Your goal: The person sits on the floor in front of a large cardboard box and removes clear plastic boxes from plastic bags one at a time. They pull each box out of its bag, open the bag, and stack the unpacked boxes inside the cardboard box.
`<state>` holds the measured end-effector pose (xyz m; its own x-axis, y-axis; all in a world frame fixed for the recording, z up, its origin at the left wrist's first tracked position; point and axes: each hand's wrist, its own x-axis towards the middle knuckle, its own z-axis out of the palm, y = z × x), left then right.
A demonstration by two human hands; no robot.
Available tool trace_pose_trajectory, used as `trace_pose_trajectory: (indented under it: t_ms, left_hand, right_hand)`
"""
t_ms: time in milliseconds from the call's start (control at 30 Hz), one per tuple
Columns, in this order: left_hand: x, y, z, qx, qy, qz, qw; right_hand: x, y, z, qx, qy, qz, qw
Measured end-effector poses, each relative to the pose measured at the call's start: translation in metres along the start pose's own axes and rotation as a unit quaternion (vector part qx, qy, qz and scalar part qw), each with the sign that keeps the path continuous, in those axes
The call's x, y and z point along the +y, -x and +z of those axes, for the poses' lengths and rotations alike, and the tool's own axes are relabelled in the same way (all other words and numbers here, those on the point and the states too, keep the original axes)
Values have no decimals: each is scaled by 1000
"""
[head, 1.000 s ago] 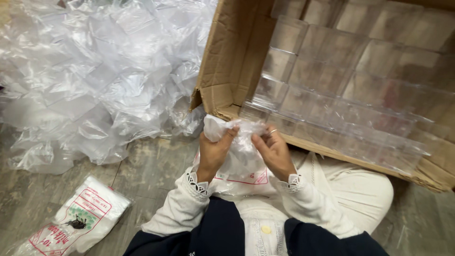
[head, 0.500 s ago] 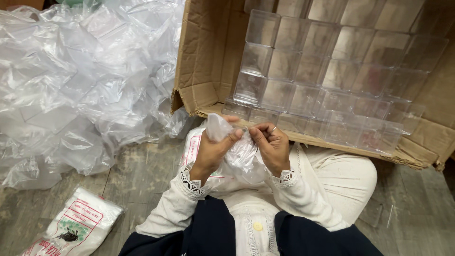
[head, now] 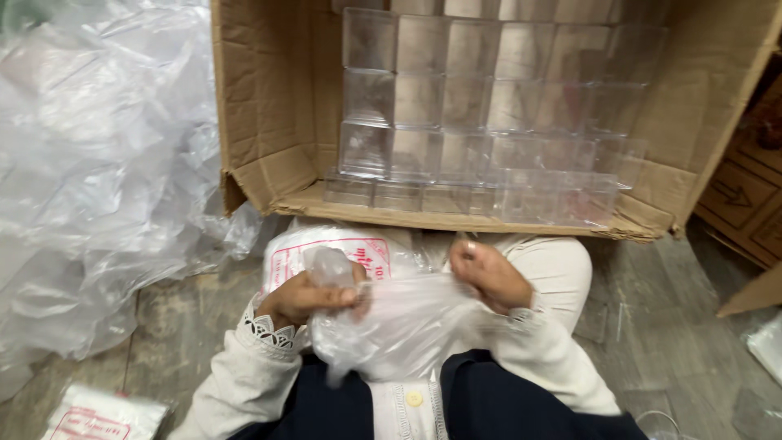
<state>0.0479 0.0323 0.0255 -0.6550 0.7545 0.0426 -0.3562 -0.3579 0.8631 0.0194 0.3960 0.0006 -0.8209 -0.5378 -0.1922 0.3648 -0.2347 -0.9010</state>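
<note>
Now, clear bag (head: 399, 326) stretched between both grips

Left hand (head: 305, 297) pinching shut, right hand (head: 489, 275) clenched, wrists apart

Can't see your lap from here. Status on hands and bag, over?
Left hand and right hand both gripping clear bag, stretched between them over lap. Box of clear containers ahead. Nothing between.

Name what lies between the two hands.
In the head view, a clear plastic bag stretches between the left hand and right hand, gripped by both.
</note>
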Motion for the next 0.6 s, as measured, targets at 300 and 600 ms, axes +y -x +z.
trace_pose_trajectory:
  t_ms: [300,600]
  left_hand:
    - [-106,-287,-61,309,-130,-153,930]
    - [-177,-370,-63,313,19,16,949]
  right_hand:
    - [-47,-4,-139,396,584,-130,697]
    - [-24,-56,-213,443,617,-212,615]
